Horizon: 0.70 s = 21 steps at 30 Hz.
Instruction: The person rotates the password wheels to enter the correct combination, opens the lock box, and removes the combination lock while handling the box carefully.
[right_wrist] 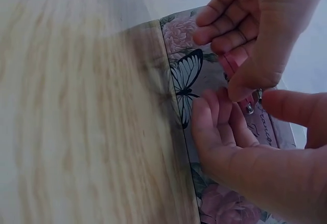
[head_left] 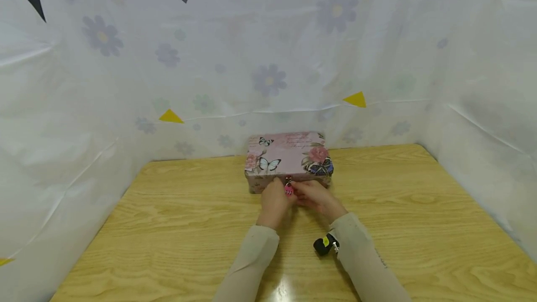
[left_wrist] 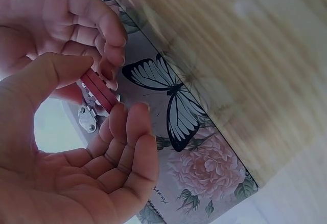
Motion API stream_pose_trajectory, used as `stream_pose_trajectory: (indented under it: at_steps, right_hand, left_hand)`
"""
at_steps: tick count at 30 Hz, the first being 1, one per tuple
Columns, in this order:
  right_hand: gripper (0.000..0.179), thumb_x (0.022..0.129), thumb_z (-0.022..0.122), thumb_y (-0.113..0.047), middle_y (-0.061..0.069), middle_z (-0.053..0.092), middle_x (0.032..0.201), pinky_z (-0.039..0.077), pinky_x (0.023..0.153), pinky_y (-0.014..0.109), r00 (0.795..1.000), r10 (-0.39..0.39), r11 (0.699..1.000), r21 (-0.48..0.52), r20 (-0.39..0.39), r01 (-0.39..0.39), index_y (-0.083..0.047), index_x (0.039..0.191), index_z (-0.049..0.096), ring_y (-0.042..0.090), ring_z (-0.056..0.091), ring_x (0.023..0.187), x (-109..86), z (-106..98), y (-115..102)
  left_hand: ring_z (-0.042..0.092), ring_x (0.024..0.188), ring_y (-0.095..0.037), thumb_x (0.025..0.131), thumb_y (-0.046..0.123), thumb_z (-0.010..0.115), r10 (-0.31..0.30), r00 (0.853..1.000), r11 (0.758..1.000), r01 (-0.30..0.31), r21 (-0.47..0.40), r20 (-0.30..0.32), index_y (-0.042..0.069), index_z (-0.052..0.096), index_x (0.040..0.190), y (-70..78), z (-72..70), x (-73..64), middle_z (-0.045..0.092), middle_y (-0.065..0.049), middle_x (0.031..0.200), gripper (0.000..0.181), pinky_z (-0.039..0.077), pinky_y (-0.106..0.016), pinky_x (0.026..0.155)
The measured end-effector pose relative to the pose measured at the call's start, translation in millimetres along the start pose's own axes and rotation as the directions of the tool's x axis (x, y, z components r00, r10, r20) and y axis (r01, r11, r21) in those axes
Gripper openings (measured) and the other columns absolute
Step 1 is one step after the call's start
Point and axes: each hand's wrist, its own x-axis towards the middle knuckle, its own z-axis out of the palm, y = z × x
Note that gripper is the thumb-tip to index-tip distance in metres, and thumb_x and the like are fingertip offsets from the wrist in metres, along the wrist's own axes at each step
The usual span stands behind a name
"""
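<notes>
A pink combination padlock (head_left: 289, 190) hangs at the metal clasp (left_wrist: 87, 118) on the front of a pink floral box (head_left: 289, 153) with butterflies. My left hand (head_left: 274, 202) pinches the padlock body, thumb on one end and fingertips on the other. From the other side my right hand (head_left: 316, 195) has its curled fingers at the padlock's dial face and its thumb by the shackle (right_wrist: 249, 108). In the right wrist view the left thumb covers much of the padlock (right_wrist: 231, 65). The box lid is down.
A small black object with a yellow patch and a metal part (head_left: 325, 244) lies on the wooden table (head_left: 189, 218), beside the right sleeve (head_left: 356, 241). White flower-patterned sheeting (head_left: 235, 78) hangs behind the box and along both sides.
</notes>
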Motion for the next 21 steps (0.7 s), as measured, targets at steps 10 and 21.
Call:
stream_pose_trajectory:
  at_steps: [10, 21]
  right_hand:
    - [0.030, 0.098, 0.050, -0.007, 0.002, 0.061, 0.078, 0.053, 0.067, 0.023, 0.985, -0.029, 0.999, -0.026, -0.169, 0.025, 0.020, 0.112, 0.054, 0.007, 0.058, 0.069, 1.7, 8.2, 1.8]
    - [0.019, 0.093, 0.055, -0.002, 0.004, 0.062, 0.074, 0.054, 0.067, 0.025, 0.968, -0.040, 0.999, -0.038, -0.250, 0.032, 0.016, 0.097, 0.060, 0.009, 0.059, 0.067, 0.1, 8.4, 0.4]
  left_hand:
    - [0.065, 0.082, -0.037, 0.071, 0.018, 0.080, 0.015, 1.000, 1.000, -0.015, -0.011, 0.004, -0.004, 0.056, 0.092, 0.0, -2.0, 0.4, 0.064, -0.019, 0.085, 0.039, 0.052, -0.044, 0.071]
    - [0.065, 0.084, -0.038, 0.074, 0.024, 0.082, -0.021, 0.999, 0.999, 0.022, -0.025, 0.038, -0.004, 0.056, 0.095, -2.2, -0.4, 1.2, 0.064, -0.021, 0.086, 0.044, 0.053, -0.044, 0.072]
